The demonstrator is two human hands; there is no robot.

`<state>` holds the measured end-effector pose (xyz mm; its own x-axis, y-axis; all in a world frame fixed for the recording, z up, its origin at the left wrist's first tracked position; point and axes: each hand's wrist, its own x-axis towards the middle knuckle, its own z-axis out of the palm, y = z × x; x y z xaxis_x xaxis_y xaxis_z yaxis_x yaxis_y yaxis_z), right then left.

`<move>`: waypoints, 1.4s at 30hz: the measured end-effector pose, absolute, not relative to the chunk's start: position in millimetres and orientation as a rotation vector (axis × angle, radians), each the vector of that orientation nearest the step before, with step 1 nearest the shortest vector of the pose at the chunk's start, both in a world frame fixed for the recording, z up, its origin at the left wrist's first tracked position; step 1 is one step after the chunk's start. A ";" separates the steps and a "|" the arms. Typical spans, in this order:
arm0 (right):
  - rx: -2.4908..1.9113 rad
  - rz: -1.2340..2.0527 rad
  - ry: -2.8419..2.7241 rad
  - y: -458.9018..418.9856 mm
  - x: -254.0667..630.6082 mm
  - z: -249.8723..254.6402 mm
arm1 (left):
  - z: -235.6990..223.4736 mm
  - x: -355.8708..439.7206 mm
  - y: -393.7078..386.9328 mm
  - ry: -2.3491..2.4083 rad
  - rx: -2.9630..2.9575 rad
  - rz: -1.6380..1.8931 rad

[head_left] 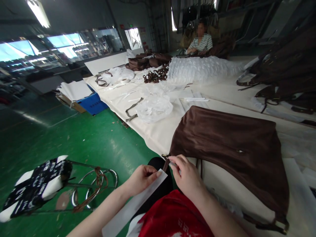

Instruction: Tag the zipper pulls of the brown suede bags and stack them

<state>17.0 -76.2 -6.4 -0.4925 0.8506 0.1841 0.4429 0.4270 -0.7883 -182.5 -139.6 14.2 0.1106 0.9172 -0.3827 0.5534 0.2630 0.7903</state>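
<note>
A brown handbag [227,135] lies flat along the table's near edge. At its left corner, a metal ring [165,156] joins it to a narrow brown strap [166,165]. My right hand [187,174] is closed on this strap just below the ring, with thumb and fingers pinched together. In my left hand [142,179], thumb and curled fingers grip the upper end of a long white translucent strip [134,210]. The strip's top end meets the strap between both hands, and its lower part hangs across my lap.
A crumpled plastic bag [155,108] and grey straps lie farther up the table [153,131]. Wrapped white packing [202,70] and brown bags [148,62] are piled behind. A stool [41,184] stands at left, near a blue box [92,102]. Another person [201,42] sits at the far end.
</note>
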 end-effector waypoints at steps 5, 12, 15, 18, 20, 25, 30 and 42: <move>-1.027 0.915 -2.253 -75.0 19.2 -22.5 | 19.9 -183.2 -133.4 1.606 1.413 0.451; -1.025 1.261 -1.818 -81.8 14.6 -48.8 | 25.1 -185.2 -127.3 1.669 1.491 0.344; -1.157 1.680 -1.311 -79.9 14.4 -52.3 | 26.3 -185.3 -129.0 1.554 1.509 0.357; -1.090 2.039 -0.857 -75.2 13.4 -42.9 | 26.6 -183.7 -131.9 1.480 1.503 0.398; -1.005 2.147 -0.633 -71.4 10.8 -34.1 | 26.3 -181.6 -132.8 1.470 1.503 0.412; -0.996 2.134 -0.417 -66.2 1.1 -28.3 | 26.0 -176.4 -129.5 1.563 1.496 0.430; -0.978 2.125 -0.365 -68.7 -0.2 -35.4 | 25.6 -173.5 -120.5 1.664 1.490 0.434; -0.991 2.032 -0.442 -74.3 -2.1 -35.3 | 32.1 -176.7 -120.3 1.460 1.620 0.238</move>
<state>-2.1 -74.3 -35.3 -0.3601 0.7932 -0.4911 -0.5178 -0.6078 -0.6020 -176.7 -120.3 32.1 0.2804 0.8664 -0.4132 0.6898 0.1174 0.7144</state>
